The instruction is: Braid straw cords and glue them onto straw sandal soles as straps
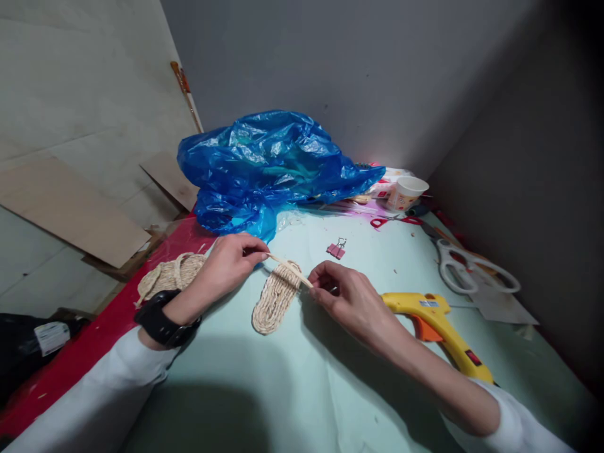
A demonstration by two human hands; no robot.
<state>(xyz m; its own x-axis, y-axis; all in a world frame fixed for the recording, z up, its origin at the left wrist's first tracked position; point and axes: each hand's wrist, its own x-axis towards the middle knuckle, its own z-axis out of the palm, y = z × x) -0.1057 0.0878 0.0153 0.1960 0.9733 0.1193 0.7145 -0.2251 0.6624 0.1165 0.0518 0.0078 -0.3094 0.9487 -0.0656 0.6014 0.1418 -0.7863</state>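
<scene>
Between my two hands runs a pale strip of braided straw cord point(287, 267), pinched at both ends. My left hand point(236, 258), with a black watch on its wrist, is closed on one end. Closed on the other end is my right hand point(342, 292), thumb against fingers. Under the strip lies an oval coiled straw piece point(276, 302) on the pale green table covering. Partly behind my left wrist sits a larger bundle of braided straw cord point(177, 274). A yellow glue gun point(438, 314) with an orange trigger lies to the right of my right hand.
A crumpled blue plastic bag point(278, 163) fills the back of the table. A pink binder clip point(336, 248) lies beyond my hands. White-handled scissors point(472, 267), red-handled scissors point(396, 221) and a paper cup point(406, 192) are at the right. Grey walls stand behind.
</scene>
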